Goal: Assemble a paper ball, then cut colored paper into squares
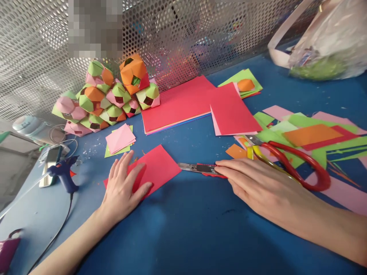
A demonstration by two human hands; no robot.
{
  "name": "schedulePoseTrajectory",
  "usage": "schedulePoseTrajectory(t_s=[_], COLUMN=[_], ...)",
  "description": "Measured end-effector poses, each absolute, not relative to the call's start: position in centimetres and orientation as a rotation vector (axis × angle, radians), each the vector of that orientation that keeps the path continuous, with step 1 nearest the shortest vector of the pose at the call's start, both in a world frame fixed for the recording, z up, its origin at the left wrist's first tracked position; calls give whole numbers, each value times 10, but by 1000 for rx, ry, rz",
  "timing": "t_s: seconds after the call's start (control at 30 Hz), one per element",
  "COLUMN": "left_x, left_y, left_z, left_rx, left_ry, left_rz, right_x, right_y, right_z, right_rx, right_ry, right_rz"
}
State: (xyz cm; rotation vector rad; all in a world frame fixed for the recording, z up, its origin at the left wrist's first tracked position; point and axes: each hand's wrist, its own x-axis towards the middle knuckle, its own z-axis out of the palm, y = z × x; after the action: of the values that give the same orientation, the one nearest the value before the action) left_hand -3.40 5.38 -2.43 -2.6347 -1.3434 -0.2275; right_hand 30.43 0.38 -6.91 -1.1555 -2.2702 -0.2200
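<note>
My left hand (122, 187) lies flat with spread fingers on a red sheet of paper (162, 168), holding nothing. Part of that sheet is hidden under the hand. At the right, my right hand (258, 183) has its fingers together over the handle end of a utility knife (203, 168). The knife lies low over the blue table, its metal tip pointing left at the sheet's right corner. Close behind my right hand are scissors (318, 172) with red and yellow handles. Small pink paper squares (120, 138) sit beyond my left hand.
Folded paper balls (94, 101) are piled against a perforated metal panel (183, 42). Larger red sheets (180, 103) lie at the back, coloured scraps (312, 133) at the right. A blue glue gun (64, 175) with a cord stands left; a plastic bag (329, 49) is back right.
</note>
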Motion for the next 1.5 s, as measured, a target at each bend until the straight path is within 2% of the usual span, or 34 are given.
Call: schedulePoseTrajectory(t_s=[0.23,0.5,0.77,1.33,1.5], left_x=[-51,-43,-37,-36,-35], left_y=[79,99,100,99,99], left_z=[-5,-28,-31,-33,-33], left_rx=[-2931,-3060,-3130,-3098,-3085], left_ry=[-866,-517,-465,-442,-415], left_rz=[154,86,222,231,212], right_x=[302,299,305,306,306], right_y=[-2,-2,0,-6,-6], right_z=[-64,-75,-71,-82,-84], right_rx=[-1088,-1094,-1037,-1022,-1017], right_ry=[-2350,-2337,-2395,-2404,-2352], right_rz=[-295,-267,-292,-192,-26])
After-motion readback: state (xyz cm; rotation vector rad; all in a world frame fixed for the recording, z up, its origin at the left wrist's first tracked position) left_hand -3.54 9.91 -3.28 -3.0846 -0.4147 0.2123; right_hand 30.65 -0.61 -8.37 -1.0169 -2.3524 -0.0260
